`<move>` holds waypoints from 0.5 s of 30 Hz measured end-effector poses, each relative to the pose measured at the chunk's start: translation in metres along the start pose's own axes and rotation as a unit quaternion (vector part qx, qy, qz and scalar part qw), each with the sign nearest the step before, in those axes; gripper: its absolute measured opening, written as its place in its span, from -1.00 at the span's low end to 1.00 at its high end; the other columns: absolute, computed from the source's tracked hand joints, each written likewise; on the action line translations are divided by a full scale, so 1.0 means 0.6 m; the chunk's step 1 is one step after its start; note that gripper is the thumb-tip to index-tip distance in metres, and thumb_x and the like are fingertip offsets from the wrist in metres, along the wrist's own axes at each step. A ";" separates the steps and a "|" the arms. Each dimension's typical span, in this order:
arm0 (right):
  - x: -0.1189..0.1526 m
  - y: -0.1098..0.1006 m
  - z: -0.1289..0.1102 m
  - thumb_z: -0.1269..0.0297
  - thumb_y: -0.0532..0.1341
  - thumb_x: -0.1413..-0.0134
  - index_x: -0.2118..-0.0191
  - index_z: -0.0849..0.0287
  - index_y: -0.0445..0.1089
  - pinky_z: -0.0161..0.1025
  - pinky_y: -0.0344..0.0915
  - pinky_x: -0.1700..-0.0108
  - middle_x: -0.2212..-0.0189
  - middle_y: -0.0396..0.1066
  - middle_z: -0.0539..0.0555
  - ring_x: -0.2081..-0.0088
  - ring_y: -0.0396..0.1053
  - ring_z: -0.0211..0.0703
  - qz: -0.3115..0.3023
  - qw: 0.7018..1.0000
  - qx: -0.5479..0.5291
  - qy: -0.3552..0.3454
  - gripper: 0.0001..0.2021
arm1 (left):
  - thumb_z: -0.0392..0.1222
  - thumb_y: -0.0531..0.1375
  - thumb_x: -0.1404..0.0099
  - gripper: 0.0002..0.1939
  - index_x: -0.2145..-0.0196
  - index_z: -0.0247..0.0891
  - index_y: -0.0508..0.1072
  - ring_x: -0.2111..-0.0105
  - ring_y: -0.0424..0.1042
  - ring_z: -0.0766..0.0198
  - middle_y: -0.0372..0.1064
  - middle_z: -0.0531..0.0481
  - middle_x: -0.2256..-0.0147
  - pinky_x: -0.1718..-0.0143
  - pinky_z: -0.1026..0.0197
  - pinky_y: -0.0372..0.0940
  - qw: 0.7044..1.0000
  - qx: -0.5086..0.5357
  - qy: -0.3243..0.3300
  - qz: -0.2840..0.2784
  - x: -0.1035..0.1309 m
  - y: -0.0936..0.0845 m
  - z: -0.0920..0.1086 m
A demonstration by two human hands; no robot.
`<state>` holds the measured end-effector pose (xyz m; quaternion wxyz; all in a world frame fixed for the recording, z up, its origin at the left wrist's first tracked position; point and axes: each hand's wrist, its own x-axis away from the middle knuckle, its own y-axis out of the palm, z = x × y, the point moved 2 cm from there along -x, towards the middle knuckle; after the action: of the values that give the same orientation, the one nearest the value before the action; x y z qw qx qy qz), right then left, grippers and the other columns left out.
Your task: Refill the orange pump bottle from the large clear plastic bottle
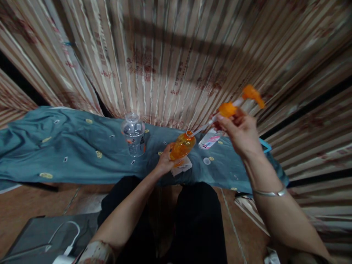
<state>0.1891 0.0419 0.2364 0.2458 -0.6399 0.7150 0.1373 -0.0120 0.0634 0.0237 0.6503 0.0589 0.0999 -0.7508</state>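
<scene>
My left hand point(165, 160) is wrapped round an orange see-through bottle point(182, 146), which tilts to the right with its mouth open. An orange pump head point(228, 109) is pinched in my right hand point(242, 130), up and to the right of the bottle. Its pale dip tube point(202, 128) slants down to the left, and the tip is at the bottle's mouth; I cannot tell whether it is inside. Behind my right hand a clear bottle with a pink-marked label point(210, 139) is partly hidden. Under the orange bottle lies a crumpled white tissue point(183, 167).
A clear plastic container point(134, 135) stands left of centre on the teal patterned cloth point(82, 146). A small round whitish disc point(206, 161) lies at the right. Pleated curtains point(165, 55) hang close behind. A grey surface point(30, 234) with a white cable is at lower left.
</scene>
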 end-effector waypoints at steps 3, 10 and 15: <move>0.024 0.038 0.067 0.14 0.40 -0.22 0.19 0.25 0.46 -0.21 0.49 0.16 0.30 0.48 0.00 0.29 0.47 -0.27 -0.049 0.998 0.036 0.035 -0.74 | -0.25 0.49 0.06 -0.29 -0.07 -0.19 0.41 -0.14 0.48 -0.09 0.49 -0.14 -0.08 -0.27 -0.22 0.31 1.000 -0.007 -0.009 -0.003 0.001 0.000 0.004; 0.073 0.057 0.138 0.07 0.34 -0.28 -0.04 0.21 0.43 0.07 0.41 -0.14 0.01 0.46 0.12 -0.01 0.46 -0.07 -0.098 0.991 0.053 0.076 -0.64 | -0.22 0.51 0.06 -0.24 -0.10 -0.20 0.38 -0.13 0.48 -0.10 0.50 -0.16 -0.09 -0.24 -0.19 0.32 0.999 -0.023 -0.024 -0.004 0.001 -0.002 0.011; 0.068 0.048 0.131 0.06 0.35 -0.26 -0.23 0.13 0.34 0.18 0.32 -0.25 -0.19 0.35 0.19 -0.18 0.37 0.05 -0.112 0.990 0.057 0.067 -0.49 | -0.14 0.49 0.00 -0.29 -0.09 -0.21 0.39 -0.11 0.48 -0.12 0.50 -0.17 -0.08 -0.22 -0.19 0.33 1.000 -0.015 -0.008 -0.025 0.002 -0.003 0.023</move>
<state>0.1721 0.0513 0.1454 0.2469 -0.7090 0.6601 0.0247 -0.0133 0.0594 0.0369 0.6329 0.0407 0.1074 -0.7657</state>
